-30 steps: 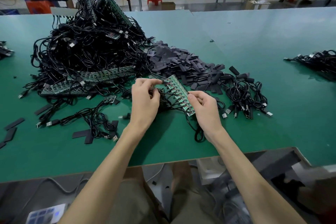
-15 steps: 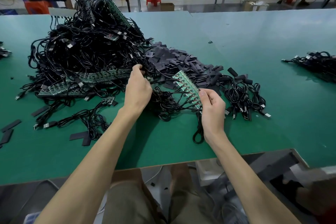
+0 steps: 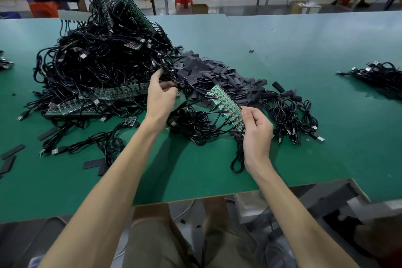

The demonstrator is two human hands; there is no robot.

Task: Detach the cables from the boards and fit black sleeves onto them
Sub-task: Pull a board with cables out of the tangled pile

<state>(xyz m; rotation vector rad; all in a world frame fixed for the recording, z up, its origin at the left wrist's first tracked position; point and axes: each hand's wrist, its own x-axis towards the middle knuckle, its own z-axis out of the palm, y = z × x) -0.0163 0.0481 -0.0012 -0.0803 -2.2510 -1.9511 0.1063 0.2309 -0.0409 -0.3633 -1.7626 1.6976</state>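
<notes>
1. My two bare forearms reach forward over the near edge of the green counter.
2. My right hand is curled, thumb and fingers pinching the near end of a narrow green board. The board is held tilted above the counter, with black cables trailing from its left edge.
3. My left hand is raised farther out, its fingers curled around one cable that runs toward the board's far end.
4. Just behind the board lies a pile of flat black sleeves.
5. Farther left, a tall heap of cables and boards sits on the counter.
6. At the far right, a smaller cable bundle lies well apart.
</notes>
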